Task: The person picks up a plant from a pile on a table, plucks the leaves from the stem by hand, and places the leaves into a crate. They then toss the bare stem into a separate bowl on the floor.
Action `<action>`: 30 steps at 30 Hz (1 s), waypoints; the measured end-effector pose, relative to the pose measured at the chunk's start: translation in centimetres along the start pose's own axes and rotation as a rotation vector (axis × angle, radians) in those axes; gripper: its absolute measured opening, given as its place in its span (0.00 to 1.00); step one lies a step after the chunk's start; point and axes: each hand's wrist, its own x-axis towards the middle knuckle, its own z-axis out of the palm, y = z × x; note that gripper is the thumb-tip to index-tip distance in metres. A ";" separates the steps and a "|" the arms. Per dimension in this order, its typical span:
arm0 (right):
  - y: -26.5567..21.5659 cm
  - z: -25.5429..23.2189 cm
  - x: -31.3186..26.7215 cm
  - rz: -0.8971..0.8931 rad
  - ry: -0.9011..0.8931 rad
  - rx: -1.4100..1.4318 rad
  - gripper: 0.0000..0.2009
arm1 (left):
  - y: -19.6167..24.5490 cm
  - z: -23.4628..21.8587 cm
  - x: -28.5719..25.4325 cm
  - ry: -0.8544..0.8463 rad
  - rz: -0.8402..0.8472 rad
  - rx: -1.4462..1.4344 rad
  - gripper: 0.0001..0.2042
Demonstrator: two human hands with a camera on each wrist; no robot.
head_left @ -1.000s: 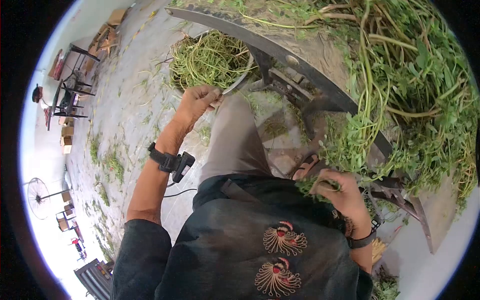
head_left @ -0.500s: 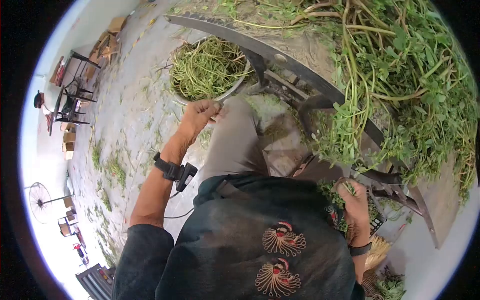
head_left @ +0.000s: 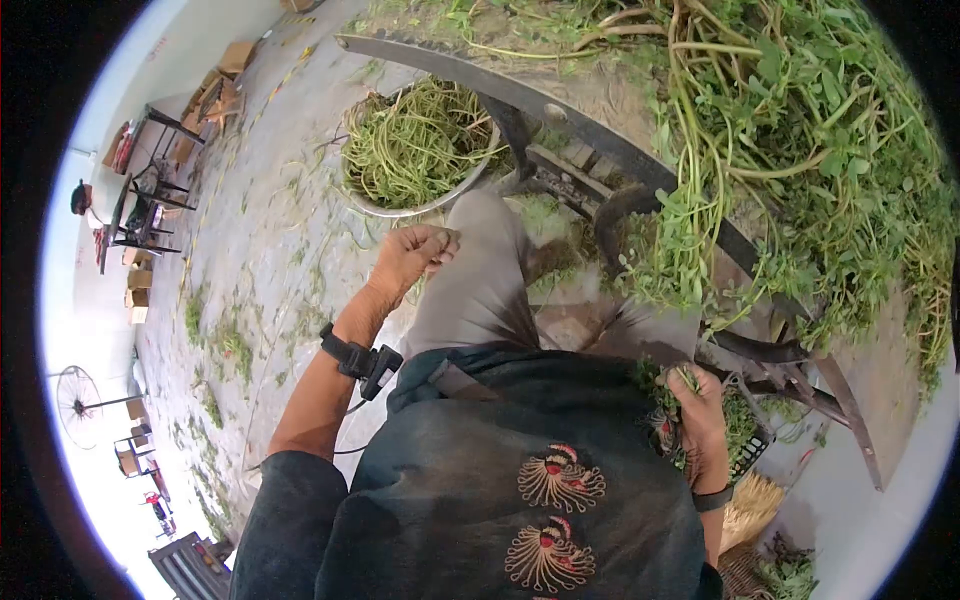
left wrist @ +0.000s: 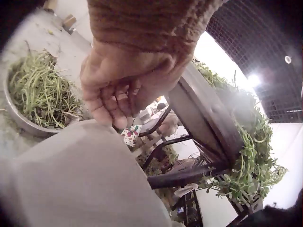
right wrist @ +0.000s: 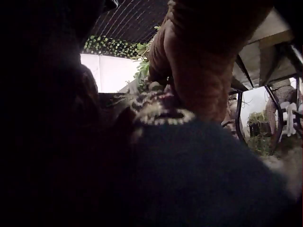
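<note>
My right hand (head_left: 700, 405) grips a small bunch of green leafy sprigs (head_left: 685, 378) low at my right side, against the dark shirt. In the right wrist view the same hand (right wrist: 199, 61) is dim, with a few leaves (right wrist: 142, 71) showing beside it and the shirt hiding most of the rest. Near my left knee hovers my left hand (head_left: 412, 258), its fingers loosely curled. The left wrist view shows nothing in that hand (left wrist: 128, 71). A round metal basin (head_left: 400, 210) full of pale green stems (head_left: 415, 140) stands on the floor beyond it.
A large heap of leafy plants (head_left: 830, 150) covers the dark-edged table (head_left: 560, 110) on the right, hanging over its edge. Below my right hand is a black crate (head_left: 750, 455) with greenery. Loose scraps (head_left: 235, 350) litter the floor at left.
My right hand has moved down and outward to my right side, carrying the sprigs over the black crate's side. The left hand has drawn back slightly from the basin.
</note>
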 end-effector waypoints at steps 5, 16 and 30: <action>0.0 0.1 0.3 0.069 0.127 0.119 0.10 | -0.6 -0.1 -1.4 0.103 -0.008 0.006 0.11; 0.7 -0.7 -0.6 0.177 0.207 0.183 0.08 | -0.2 2.3 -0.1 0.107 0.051 -0.081 0.10; 0.0 -0.1 -0.2 0.179 0.245 0.257 0.12 | -0.3 2.2 0.0 0.058 0.051 -0.081 0.10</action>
